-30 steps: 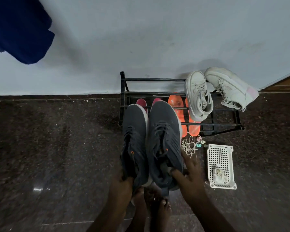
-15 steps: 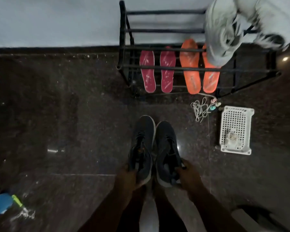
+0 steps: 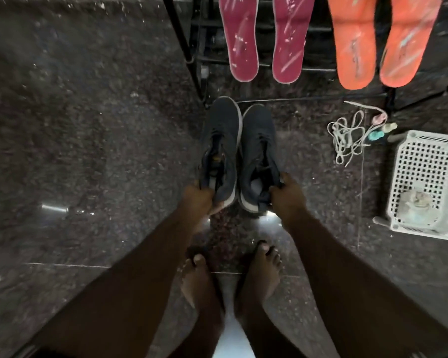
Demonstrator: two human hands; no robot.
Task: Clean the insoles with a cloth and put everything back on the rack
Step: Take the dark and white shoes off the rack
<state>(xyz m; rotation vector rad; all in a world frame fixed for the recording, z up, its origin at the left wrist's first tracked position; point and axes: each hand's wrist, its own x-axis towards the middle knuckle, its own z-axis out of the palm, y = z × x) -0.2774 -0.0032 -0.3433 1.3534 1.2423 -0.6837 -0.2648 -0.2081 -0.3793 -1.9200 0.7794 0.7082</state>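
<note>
Hands — our left hand (image 3: pixel 199 197) and right hand (image 3: pixel 286 193) each pinch a dark grey knit sneaker (image 3: pixel 221 151) by its heel collar | risk — loose collar grips could slip and drop them on the dark speckled stone floor (image 3: pixel 88 125)

Two dark grey shoes (image 3: pixel 239 153) with pale soles, side by side, toes toward the black rack (image 3: pixel 192 47), heels gripped. Two magenta insoles (image 3: pixel 265 37) and two orange insoles (image 3: pixel 378 40), streaked with pale marks, laid flat on the rack's bars, toes toward the floor edge.
</note>
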